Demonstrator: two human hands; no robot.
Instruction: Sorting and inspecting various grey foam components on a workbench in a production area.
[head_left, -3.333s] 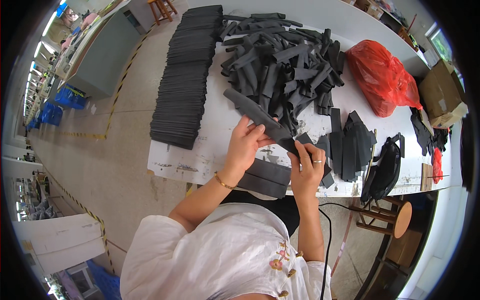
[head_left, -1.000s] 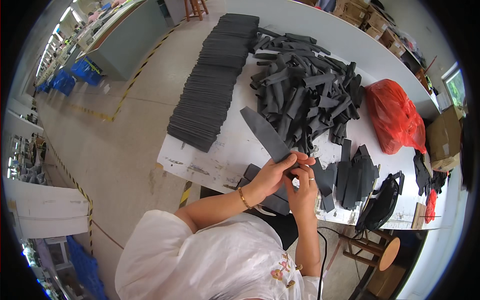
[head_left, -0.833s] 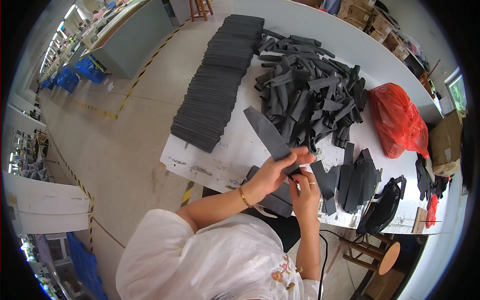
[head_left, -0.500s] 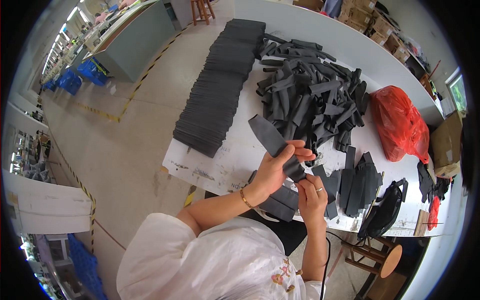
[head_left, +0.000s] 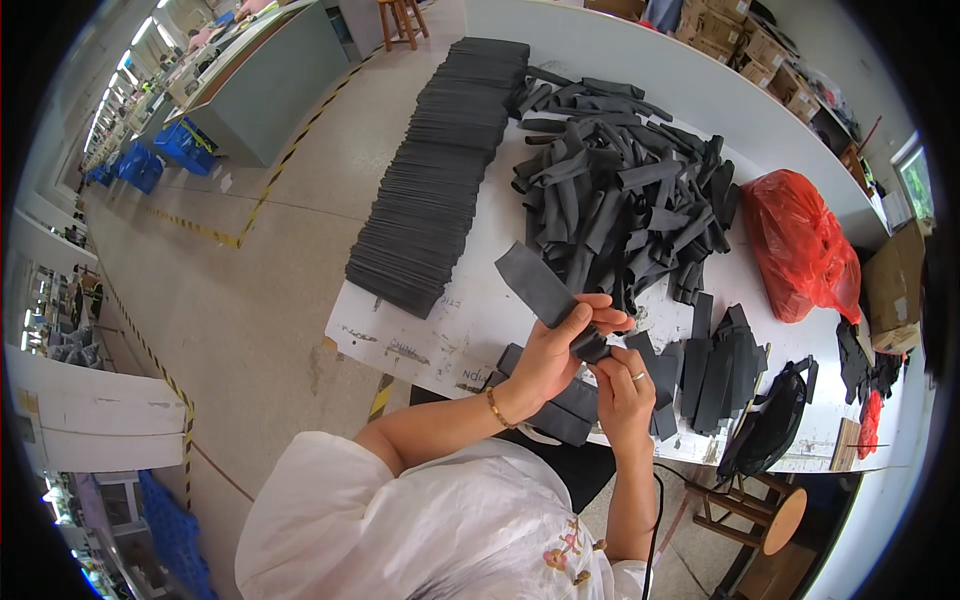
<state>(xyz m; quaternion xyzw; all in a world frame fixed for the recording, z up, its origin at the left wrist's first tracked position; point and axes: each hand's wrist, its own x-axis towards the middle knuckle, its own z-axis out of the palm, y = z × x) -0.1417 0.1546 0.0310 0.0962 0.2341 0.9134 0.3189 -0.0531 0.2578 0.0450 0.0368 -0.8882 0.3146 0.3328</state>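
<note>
A flat black fabric strip (head_left: 536, 284) is stretched between my hands, above the near edge of the white table (head_left: 375, 335). My left hand (head_left: 553, 355) grips it around the middle, thumb on top, its other fingers reaching out beneath. My right hand (head_left: 624, 392) pinches the strip's lower end between thumb and fingers. Under and beside my hands lie several more black pieces (head_left: 560, 418) at the table edge. Beyond them is a loose heap of black strips (head_left: 620, 190). Left of the heap, a long row of tightly stacked black strips (head_left: 440, 170) runs along the table's edge.
A red plastic bag (head_left: 798, 245) sits right of the heap. Nearer are flat black pieces (head_left: 718, 370) and a black bag (head_left: 768, 425). A wooden stool (head_left: 775, 520) stands at the lower right, a cardboard box (head_left: 893, 290) by the wall. Blue crates (head_left: 185, 145) stand far left.
The strip's free upper end has dropped slightly and turned its flat face more toward me. My left hand has shifted a little to the right along it; my right hand keeps its pinch.
</note>
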